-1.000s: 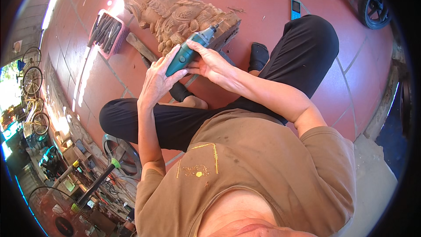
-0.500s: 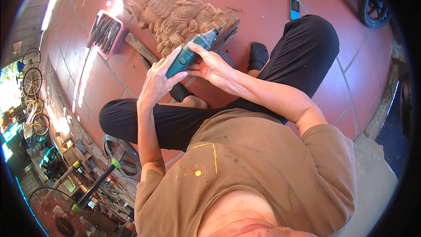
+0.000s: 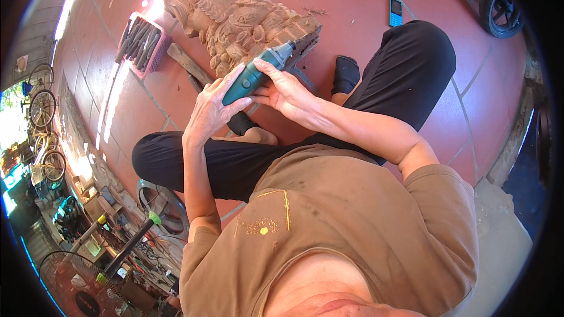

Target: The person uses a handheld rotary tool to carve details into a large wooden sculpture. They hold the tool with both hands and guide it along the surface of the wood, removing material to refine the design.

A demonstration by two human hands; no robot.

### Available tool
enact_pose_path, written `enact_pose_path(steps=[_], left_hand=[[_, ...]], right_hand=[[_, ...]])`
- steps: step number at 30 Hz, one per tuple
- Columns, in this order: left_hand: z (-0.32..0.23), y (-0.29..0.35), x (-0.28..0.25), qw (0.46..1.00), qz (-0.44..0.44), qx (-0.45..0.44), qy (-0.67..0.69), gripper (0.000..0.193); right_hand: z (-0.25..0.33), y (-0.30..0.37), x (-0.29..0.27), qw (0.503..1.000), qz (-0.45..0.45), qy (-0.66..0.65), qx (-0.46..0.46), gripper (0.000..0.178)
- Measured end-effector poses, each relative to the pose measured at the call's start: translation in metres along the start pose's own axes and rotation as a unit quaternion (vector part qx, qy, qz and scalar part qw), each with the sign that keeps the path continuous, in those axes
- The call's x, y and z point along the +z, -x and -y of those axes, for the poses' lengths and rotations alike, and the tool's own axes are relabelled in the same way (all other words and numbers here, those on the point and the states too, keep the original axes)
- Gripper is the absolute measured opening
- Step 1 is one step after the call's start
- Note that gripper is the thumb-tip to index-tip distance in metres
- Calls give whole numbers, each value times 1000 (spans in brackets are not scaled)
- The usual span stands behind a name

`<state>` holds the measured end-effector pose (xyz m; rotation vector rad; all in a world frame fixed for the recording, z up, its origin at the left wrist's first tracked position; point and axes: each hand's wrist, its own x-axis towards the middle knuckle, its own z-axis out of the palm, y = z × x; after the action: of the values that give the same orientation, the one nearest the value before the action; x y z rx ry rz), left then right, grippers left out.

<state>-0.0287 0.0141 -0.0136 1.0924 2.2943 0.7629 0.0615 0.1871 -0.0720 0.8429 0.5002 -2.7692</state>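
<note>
A carved wooden figure (image 3: pixel 235 14) lies on the red tiled floor in front of my crossed legs. A green hand-held rotary tool (image 3: pixel 258 71) points its tip at the near end of the carving. My left hand (image 3: pixel 212 108) wraps the tool's rear body. My right hand (image 3: pixel 288 89) grips it nearer the front, fingers over the top. Both forearms come up from my brown shirt.
A pink tray of chisels (image 3: pixel 141 41) sits left of the carving, with a wooden mallet (image 3: pixel 188 66) beside it. A blue phone (image 3: pixel 395 12) lies on the tiles at upper right, near a wheel (image 3: pixel 499 6). Bicycles (image 3: pixel 41 111), a fan (image 3: pixel 70 285) and clutter fill the left edge.
Both hands and the tool have stayed at the carving's near end, shifting only slightly.
</note>
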Motion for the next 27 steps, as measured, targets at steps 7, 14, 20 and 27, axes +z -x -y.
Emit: enact_pose_path(steps=[7,14,20,27], left_hand=[[7,1,4,1000,-16,16,-19,74],[-2,1,-1,1000,2,-6,-12,73],[4,3,3,999,-37,15,-3,74],[7,2,3,1000,-22,6,1,75]], right_hand=[[-1,3,-1,1000,-3,-10,4,42],[-2,4,2,1000,-4,-4,-9,39],[1,3,2,1000,19,9,-1,45],[-2,-1,-1,1000,15,1,0,45]])
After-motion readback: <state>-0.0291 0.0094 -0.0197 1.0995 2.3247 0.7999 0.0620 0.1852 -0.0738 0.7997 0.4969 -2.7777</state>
